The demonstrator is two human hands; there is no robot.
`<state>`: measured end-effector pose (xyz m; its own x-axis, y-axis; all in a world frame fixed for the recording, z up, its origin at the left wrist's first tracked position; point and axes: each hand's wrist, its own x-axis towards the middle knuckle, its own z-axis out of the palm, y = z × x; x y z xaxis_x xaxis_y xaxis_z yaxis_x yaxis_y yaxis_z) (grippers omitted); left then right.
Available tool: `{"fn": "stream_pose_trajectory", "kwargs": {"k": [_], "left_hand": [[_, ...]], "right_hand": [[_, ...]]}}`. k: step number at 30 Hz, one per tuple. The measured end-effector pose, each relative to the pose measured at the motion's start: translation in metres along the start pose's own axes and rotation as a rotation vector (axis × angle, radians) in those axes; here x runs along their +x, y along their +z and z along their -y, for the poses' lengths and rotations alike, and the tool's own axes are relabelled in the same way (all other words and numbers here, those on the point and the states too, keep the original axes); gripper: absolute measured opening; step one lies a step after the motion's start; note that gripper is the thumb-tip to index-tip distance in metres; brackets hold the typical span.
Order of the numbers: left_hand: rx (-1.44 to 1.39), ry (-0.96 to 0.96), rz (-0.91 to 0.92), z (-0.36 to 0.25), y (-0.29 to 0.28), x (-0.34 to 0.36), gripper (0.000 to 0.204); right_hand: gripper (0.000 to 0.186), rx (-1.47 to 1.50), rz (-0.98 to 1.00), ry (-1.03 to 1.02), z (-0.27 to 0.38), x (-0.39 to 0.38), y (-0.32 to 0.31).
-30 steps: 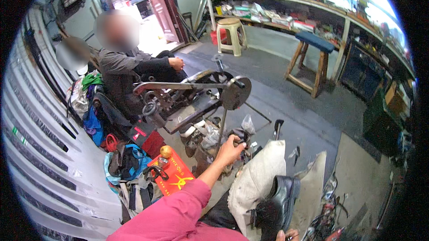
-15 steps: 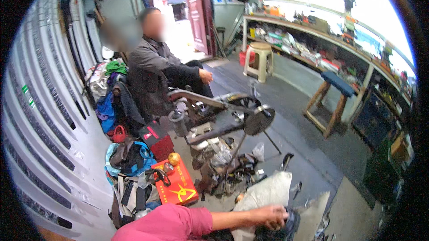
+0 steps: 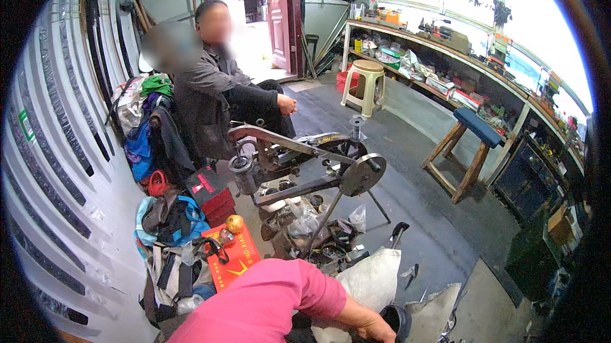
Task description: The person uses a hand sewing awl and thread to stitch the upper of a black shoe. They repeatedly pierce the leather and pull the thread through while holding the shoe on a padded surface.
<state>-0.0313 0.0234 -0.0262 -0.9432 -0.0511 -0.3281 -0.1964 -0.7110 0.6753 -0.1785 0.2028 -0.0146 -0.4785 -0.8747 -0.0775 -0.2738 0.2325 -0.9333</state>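
My left hand (image 3: pixel 375 325) is at the bottom edge, beside a black shoe (image 3: pixel 398 321) on a pale cloth (image 3: pixel 367 275). Its fingers are mostly cut off by the frame, so what they hold cannot be seen. My pink-sleeved arm crosses the lower middle. My right hand is out of sight. In front of me stands a black metal hand-cranked machine (image 3: pixel 361 176) on thin legs, with assorted oddments (image 3: pixel 299 228) heaped beneath it.
A seated person (image 3: pixel 203 101) is beyond the machine. An orange-red box (image 3: pixel 226 260) and bags (image 3: pixel 165 225) lie at left. A beige stool (image 3: pixel 363 85), a blue-topped wooden stool (image 3: pixel 474 126) and a cluttered workbench (image 3: pixel 445 50) line the right, near an open door (image 3: pixel 280 18).
My left hand has moved from beside the machine down to the shoe at the bottom edge. My right hand has left view. The camera's view has shifted up.
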Motion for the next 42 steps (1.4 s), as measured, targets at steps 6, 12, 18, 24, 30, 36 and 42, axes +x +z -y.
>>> {"fn": "stream_pose_trajectory", "kwargs": {"k": [6, 12, 18, 24, 30, 36, 42], "left_hand": [[-0.009, 0.058, -0.069, 0.018, 0.015, 0.015, 0.030], [-0.014, 0.064, -0.136, 0.032, 0.010, 0.001, 0.029], [0.009, 0.093, -0.176, 0.034, 0.011, -0.017, 0.028], [0.038, 0.182, -0.136, 0.015, 0.018, -0.010, 0.028], [-0.170, 0.177, -0.186, 0.016, -0.002, -0.007, 0.030], [-0.114, 0.221, -0.233, 0.026, -0.020, -0.010, 0.042], [-0.115, 0.207, -0.401, 0.019, -0.018, -0.014, 0.056]], "right_hand": [[0.045, 0.100, -0.030, 0.038, -0.019, 0.002, 0.002], [0.031, 0.197, -0.010, 0.107, -0.006, 0.008, 0.014], [0.029, 0.087, 0.008, -0.047, 0.021, -0.001, 0.021], [0.031, 0.023, -0.045, -0.127, 0.027, 0.013, 0.020], [0.028, 0.183, 0.075, -0.014, -0.017, 0.056, -0.023], [0.026, -0.395, -0.130, 0.146, -0.071, 0.095, -0.089], [0.033, -0.015, 0.135, -0.097, -0.028, 0.029, -0.059]]}}
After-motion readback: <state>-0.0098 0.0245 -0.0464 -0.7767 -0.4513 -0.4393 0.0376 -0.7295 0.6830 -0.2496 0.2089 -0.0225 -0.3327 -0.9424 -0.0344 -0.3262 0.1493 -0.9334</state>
